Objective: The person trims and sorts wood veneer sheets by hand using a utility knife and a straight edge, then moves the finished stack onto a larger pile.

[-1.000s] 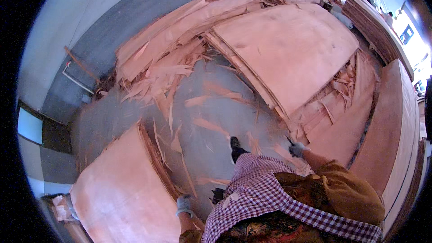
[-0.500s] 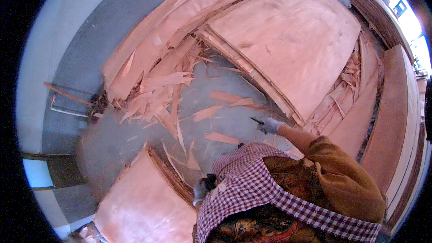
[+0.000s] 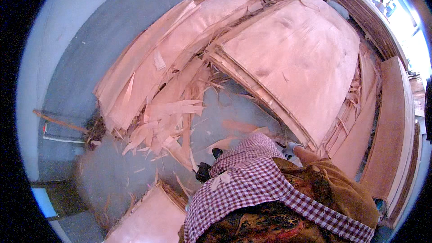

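Observation:
My right hand, in a pale glove with something dark near its fingers, is low beside the near corner of a large stack of wood veneer sheets. The checkered apron on my body partly covers this hand. Its fingers are too small and hidden to show whether they hold anything. My left hand does not show. Two dark shapes, apparently my shoes, stick out past the apron over the grey floor. A smaller veneer stack lies near at the left.
Torn veneer strips litter the floor at the centre left. A long pile of veneer sheets lies beyond them. Tall board stacks stand along the right. A thin orange-brown stick lies at the far left.
My right hand has drawn back toward my body and is now partly behind the apron. The gloved left hand has gone out of sight. The view has shifted, and the near-left stack sits lower.

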A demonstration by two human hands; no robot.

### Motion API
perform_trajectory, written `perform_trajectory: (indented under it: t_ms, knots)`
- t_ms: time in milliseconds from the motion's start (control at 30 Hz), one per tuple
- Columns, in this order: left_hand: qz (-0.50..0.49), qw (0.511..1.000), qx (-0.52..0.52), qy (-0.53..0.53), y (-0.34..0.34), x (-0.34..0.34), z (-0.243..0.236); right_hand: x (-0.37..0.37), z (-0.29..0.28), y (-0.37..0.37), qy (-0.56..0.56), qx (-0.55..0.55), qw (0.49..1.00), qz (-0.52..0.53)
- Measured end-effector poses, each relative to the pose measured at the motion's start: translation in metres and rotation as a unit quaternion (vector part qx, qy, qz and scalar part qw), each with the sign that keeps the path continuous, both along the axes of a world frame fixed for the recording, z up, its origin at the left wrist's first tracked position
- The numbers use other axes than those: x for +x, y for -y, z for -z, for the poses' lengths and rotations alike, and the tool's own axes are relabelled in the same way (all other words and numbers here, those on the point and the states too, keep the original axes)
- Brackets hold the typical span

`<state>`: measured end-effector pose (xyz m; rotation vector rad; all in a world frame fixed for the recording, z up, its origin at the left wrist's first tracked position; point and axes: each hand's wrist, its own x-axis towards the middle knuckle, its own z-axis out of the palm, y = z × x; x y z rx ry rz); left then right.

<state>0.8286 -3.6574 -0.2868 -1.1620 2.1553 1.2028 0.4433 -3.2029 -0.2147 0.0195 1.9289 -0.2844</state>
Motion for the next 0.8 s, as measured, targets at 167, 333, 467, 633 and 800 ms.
perform_trajectory:
  t_ms: [167, 333, 467, 633, 800]
  knots:
    - [-0.083, 0.996, 0.019, -0.013, 0.120, -0.099, -0.009, -0.019, 0.003, 0.035, -0.032, -0.091, 0.953, 0.289]
    - [0.003, 1.000, -0.011, 0.006, 0.171, -0.248, -0.031, -0.111, 0.053, 0.091, 0.033, -0.162, 0.942, 0.292]
    - [0.102, 0.989, 0.019, -0.102, 0.217, -0.271, 0.017, -0.212, 0.082, 0.166, 0.054, -0.215, 0.948, 0.227]
    - [0.184, 0.976, -0.054, -0.102, 0.241, -0.321, 0.005, -0.369, 0.023, 0.306, -0.165, -0.095, 0.959, -0.208]
    - [-0.124, 0.988, 0.031, -0.086, 0.288, -0.370, -0.029, -0.468, 0.015, 0.404, -0.205, -0.112, 0.967, -0.102]
